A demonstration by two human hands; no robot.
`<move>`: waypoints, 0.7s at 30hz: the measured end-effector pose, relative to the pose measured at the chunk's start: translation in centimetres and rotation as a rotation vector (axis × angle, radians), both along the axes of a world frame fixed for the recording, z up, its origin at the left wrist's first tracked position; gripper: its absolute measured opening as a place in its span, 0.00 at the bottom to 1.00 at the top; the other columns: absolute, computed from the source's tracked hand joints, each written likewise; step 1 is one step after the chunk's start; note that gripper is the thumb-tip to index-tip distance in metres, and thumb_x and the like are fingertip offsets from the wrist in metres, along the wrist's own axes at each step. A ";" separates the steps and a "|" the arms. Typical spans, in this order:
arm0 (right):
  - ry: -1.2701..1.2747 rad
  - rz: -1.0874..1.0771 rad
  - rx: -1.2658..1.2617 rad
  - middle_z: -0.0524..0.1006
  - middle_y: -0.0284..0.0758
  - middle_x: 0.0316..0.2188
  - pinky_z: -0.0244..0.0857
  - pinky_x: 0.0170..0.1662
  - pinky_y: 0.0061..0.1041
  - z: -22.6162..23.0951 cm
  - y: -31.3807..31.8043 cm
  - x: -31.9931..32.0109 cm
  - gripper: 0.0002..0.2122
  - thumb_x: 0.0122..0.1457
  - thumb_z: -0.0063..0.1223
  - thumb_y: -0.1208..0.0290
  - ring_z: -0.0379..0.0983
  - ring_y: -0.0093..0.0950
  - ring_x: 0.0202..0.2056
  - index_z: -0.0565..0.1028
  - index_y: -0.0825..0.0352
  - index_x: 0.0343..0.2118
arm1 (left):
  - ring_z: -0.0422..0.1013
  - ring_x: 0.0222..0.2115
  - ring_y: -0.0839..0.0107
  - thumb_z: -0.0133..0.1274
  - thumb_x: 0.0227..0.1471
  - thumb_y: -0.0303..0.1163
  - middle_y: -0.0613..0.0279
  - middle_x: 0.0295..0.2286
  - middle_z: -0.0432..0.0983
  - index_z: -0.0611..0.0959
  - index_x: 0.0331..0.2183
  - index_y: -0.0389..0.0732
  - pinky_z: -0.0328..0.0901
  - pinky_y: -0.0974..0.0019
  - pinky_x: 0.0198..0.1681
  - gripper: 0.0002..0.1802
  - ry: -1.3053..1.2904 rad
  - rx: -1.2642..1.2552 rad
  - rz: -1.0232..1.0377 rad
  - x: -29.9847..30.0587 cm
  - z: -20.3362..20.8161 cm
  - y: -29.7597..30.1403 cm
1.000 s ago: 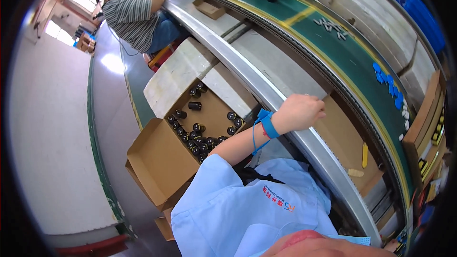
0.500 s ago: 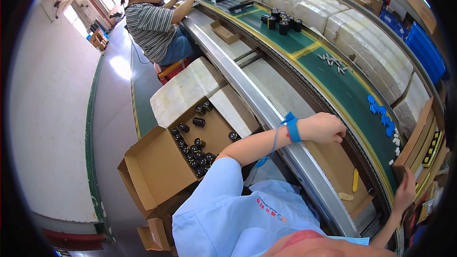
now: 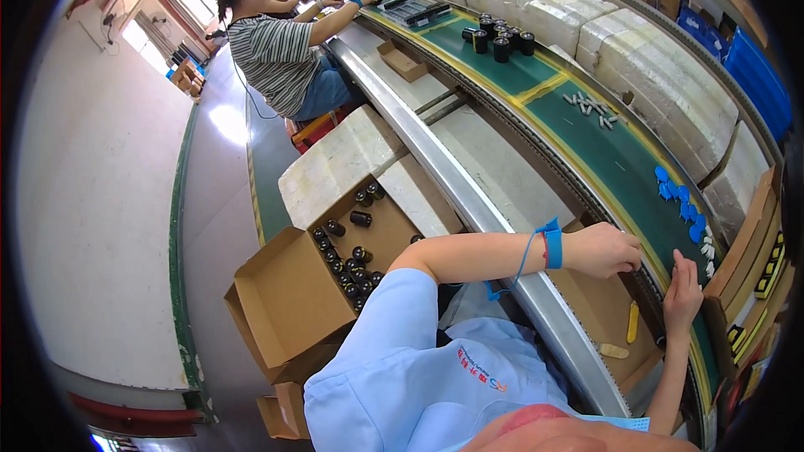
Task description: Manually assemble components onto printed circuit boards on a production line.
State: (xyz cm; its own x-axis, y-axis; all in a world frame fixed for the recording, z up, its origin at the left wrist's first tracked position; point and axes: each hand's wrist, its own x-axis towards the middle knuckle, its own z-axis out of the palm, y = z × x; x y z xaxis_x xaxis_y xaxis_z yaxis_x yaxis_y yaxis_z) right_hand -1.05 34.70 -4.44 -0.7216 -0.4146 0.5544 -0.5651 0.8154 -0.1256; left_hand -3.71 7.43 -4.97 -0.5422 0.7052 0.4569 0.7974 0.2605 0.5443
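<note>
My left hand [image 3: 605,249], with a blue strap [image 3: 553,244] on its wrist, is held over the near edge of the green conveyor belt [image 3: 578,146]. Its fingers are curled closed; whatever they hold, if anything, is hidden. To its right, my right hand [image 3: 682,295] is over the belt with fingers stretched out and somewhat apart, and I see nothing in it. Just beyond that hand lie small white pieces [image 3: 708,253] and several blue round parts [image 3: 682,202]. Farther along the belt are grey-white small cylinders [image 3: 591,107] and a cluster of black cylindrical capacitors [image 3: 502,40].
An open cardboard box [image 3: 293,297] of black cylinders stands at my left. Below my left hand, a shallow carton [image 3: 586,305] holds a yellow tool [image 3: 632,322]. Cartons with black-and-yellow parts [image 3: 769,266] stand at right. Foam blocks [image 3: 636,59] line the belt; a co-worker [image 3: 280,42] sits farther up.
My right hand has moved up and left from beside the right-hand cartons, toward my left hand. My left hand has shifted slightly right and down in the picture. The view has shifted slightly.
</note>
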 end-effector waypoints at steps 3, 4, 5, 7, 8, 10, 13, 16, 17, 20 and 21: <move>0.029 0.022 -0.012 0.74 0.40 0.38 0.67 0.30 0.36 0.1 0.0 -0.4 0.20 0.56 0.48 0.86 0.74 0.43 0.32 0.72 0.63 0.52 | 0.75 0.32 0.58 0.56 0.50 0.32 0.60 0.33 0.76 0.83 0.32 0.45 0.70 0.56 0.35 0.06 -0.045 0.034 0.019 0.0 0.1 0.5; 0.012 0.016 -0.020 0.73 0.41 0.39 0.68 0.30 0.36 0.0 0.1 -0.3 0.21 0.56 0.48 0.87 0.74 0.43 0.32 0.72 0.64 0.52 | 0.75 0.33 0.58 0.56 0.50 0.32 0.60 0.33 0.76 0.83 0.32 0.45 0.70 0.56 0.35 0.05 -0.055 0.026 0.017 0.0 0.1 0.6; 0.008 0.014 -0.025 0.73 0.41 0.39 0.68 0.30 0.36 0.0 0.1 -0.3 0.21 0.56 0.48 0.87 0.74 0.43 0.32 0.72 0.64 0.52 | 0.75 0.33 0.58 0.56 0.50 0.32 0.60 0.33 0.76 0.83 0.32 0.45 0.70 0.56 0.35 0.05 -0.059 0.021 0.016 0.0 0.0 0.5; 0.000 0.010 -0.014 0.73 0.41 0.40 0.68 0.31 0.36 0.0 0.1 -0.4 0.21 0.55 0.47 0.88 0.74 0.44 0.32 0.72 0.64 0.52 | 0.75 0.33 0.58 0.56 0.50 0.31 0.61 0.32 0.77 0.84 0.32 0.44 0.70 0.57 0.36 0.05 -0.071 0.023 0.033 0.0 0.0 0.3; -0.013 0.006 -0.015 0.73 0.41 0.40 0.68 0.31 0.36 -0.1 0.1 -0.3 0.22 0.54 0.47 0.88 0.74 0.43 0.33 0.72 0.64 0.52 | 0.75 0.33 0.58 0.56 0.50 0.31 0.61 0.32 0.77 0.84 0.32 0.44 0.70 0.57 0.36 0.05 -0.070 0.023 0.032 0.0 0.0 0.4; -0.011 0.007 -0.005 0.73 0.41 0.40 0.68 0.32 0.36 -0.1 0.1 -0.2 0.22 0.53 0.47 0.89 0.74 0.43 0.33 0.72 0.65 0.51 | 0.75 0.33 0.58 0.56 0.50 0.31 0.61 0.31 0.77 0.84 0.32 0.44 0.70 0.57 0.36 0.05 -0.053 0.046 0.051 0.0 0.1 0.4; -0.002 0.014 0.020 0.74 0.41 0.40 0.68 0.32 0.36 -0.3 0.3 -0.2 0.22 0.52 0.47 0.89 0.74 0.44 0.34 0.72 0.65 0.51 | 0.75 0.33 0.59 0.56 0.50 0.31 0.62 0.30 0.77 0.84 0.32 0.45 0.70 0.57 0.36 0.05 -0.055 0.037 0.058 0.2 0.2 0.3; -0.006 0.012 0.033 0.74 0.41 0.40 0.68 0.33 0.36 -0.4 0.2 -0.1 0.22 0.51 0.47 0.89 0.74 0.44 0.34 0.72 0.65 0.50 | 0.75 0.33 0.59 0.56 0.50 0.31 0.62 0.30 0.77 0.84 0.31 0.45 0.70 0.58 0.36 0.05 -0.044 0.044 0.061 0.4 0.3 0.1; -0.017 0.005 0.029 0.74 0.41 0.40 0.68 0.33 0.36 -0.4 0.2 -0.1 0.22 0.51 0.47 0.90 0.74 0.44 0.34 0.72 0.66 0.50 | 0.75 0.33 0.59 0.56 0.50 0.31 0.62 0.30 0.77 0.84 0.31 0.45 0.70 0.58 0.36 0.05 -0.043 0.044 0.062 0.4 0.3 0.1; 0.001 0.010 0.026 0.74 0.41 0.40 0.68 0.33 0.36 -0.4 0.1 -0.1 0.22 0.51 0.46 0.90 0.74 0.44 0.34 0.72 0.66 0.50 | 0.75 0.33 0.59 0.56 0.49 0.31 0.62 0.30 0.77 0.84 0.31 0.44 0.70 0.58 0.36 0.05 -0.029 0.046 0.062 0.4 0.4 0.1; -0.001 0.011 0.027 0.74 0.41 0.40 0.68 0.33 0.36 -0.4 0.1 -0.1 0.22 0.51 0.46 0.90 0.74 0.44 0.34 0.72 0.66 0.50 | 0.75 0.33 0.59 0.56 0.49 0.31 0.62 0.30 0.77 0.84 0.31 0.44 0.70 0.58 0.36 0.05 -0.025 0.055 0.062 0.4 0.4 0.1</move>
State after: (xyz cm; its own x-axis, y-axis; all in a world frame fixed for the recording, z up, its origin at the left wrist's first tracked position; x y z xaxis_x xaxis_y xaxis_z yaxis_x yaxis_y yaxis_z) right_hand -1.11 34.83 -4.86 -0.7173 -0.4373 0.5425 -0.5739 0.8123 -0.1041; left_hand -3.36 7.53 -4.60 -0.5956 0.6441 0.4800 0.7668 0.2779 0.5786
